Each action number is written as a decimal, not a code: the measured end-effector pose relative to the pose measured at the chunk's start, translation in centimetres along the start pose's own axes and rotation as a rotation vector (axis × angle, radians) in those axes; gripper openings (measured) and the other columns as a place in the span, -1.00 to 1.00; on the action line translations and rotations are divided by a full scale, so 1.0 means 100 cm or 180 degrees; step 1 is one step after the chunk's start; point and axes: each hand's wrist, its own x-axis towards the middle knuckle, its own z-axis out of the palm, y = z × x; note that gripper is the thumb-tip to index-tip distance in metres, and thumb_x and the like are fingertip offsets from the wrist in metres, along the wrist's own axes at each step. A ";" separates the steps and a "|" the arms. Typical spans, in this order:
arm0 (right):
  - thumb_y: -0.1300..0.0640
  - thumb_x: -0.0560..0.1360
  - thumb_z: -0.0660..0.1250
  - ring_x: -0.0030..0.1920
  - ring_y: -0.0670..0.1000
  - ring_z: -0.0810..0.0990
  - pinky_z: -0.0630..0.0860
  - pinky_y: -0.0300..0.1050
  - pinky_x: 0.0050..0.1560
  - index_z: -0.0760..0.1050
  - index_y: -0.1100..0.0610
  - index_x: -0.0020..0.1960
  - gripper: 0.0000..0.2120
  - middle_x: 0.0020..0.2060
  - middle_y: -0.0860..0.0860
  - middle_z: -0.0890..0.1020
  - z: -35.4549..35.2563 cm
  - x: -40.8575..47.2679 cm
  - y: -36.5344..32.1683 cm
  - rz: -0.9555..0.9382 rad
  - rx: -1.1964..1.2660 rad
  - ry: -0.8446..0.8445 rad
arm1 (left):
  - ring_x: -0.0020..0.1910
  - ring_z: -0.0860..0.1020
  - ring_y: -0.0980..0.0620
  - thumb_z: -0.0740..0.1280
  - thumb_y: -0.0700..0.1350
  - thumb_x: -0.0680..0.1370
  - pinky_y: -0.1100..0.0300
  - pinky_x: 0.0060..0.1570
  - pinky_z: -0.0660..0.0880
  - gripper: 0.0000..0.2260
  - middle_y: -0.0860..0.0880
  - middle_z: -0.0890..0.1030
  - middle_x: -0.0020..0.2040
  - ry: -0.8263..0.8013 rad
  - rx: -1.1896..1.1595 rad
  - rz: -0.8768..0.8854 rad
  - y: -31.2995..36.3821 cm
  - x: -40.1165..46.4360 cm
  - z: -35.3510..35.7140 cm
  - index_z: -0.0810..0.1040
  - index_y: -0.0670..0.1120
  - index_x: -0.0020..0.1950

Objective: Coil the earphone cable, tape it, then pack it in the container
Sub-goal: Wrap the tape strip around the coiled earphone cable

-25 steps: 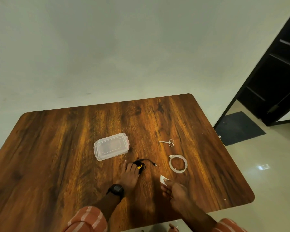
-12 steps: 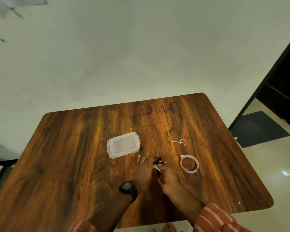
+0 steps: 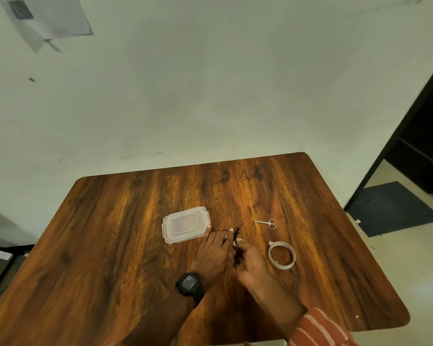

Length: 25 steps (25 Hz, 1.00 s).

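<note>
One container (image 3: 185, 224), scissors (image 3: 266, 223), perhaps one tape roll (image 3: 281, 255)

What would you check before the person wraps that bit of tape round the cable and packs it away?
1. Cable gathered in a bundle: ok, it is bunched between both hands.
2. Left hand steadying the bundle: ok, its fingers rest on it.
3. Tape piece ready at the bundle: ok, a pale strip shows at the right hand fingertips; whether it has stuck yet, cannot tell.
4. Container open for packing: not ok, the lid is on.
5. Container within reach: ok, it sits just beyond the left hand.
6. Scissors and tape roll out of the way: ok, both lie off to the right.
</note>
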 end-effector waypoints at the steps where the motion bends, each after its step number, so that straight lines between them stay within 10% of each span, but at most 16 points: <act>1: 0.31 0.48 0.36 -0.36 0.01 0.55 0.55 -0.18 -0.48 0.58 0.32 0.04 -0.84 -0.31 0.15 0.61 0.001 -0.004 -0.003 -0.0066 -0.0063 -0.0076 | -0.08 0.56 -0.02 0.31 -0.14 0.48 -0.09 0.31 0.41 -0.59 -0.04 0.58 -0.05 0.0072 -0.0051 -0.0049 0.002 0.000 -0.004 0.42 -0.15 0.32; 10: 0.47 0.52 0.19 -0.14 0.12 0.69 0.59 -0.03 0.02 0.57 0.33 0.10 -0.75 -0.09 0.25 0.70 0.001 -0.039 -0.023 -0.0343 -0.0358 -0.0891 | -0.10 0.42 0.04 0.10 -0.06 0.59 0.09 0.04 0.45 -0.60 -0.03 0.49 -0.07 0.0322 -0.0886 -0.0721 0.012 -0.001 -0.036 0.43 -0.13 0.39; 25: 0.27 0.25 0.50 -0.41 -0.04 0.62 0.58 -0.23 -0.42 0.62 0.30 0.01 -0.66 -0.29 0.13 0.66 0.004 -0.050 -0.016 -0.0176 -0.0211 -0.0807 | -0.08 0.42 0.18 0.09 -0.09 0.62 0.19 -0.04 0.38 -0.69 0.14 0.47 -0.08 0.0848 -0.1560 -0.0687 0.034 -0.008 -0.052 0.55 -0.07 0.22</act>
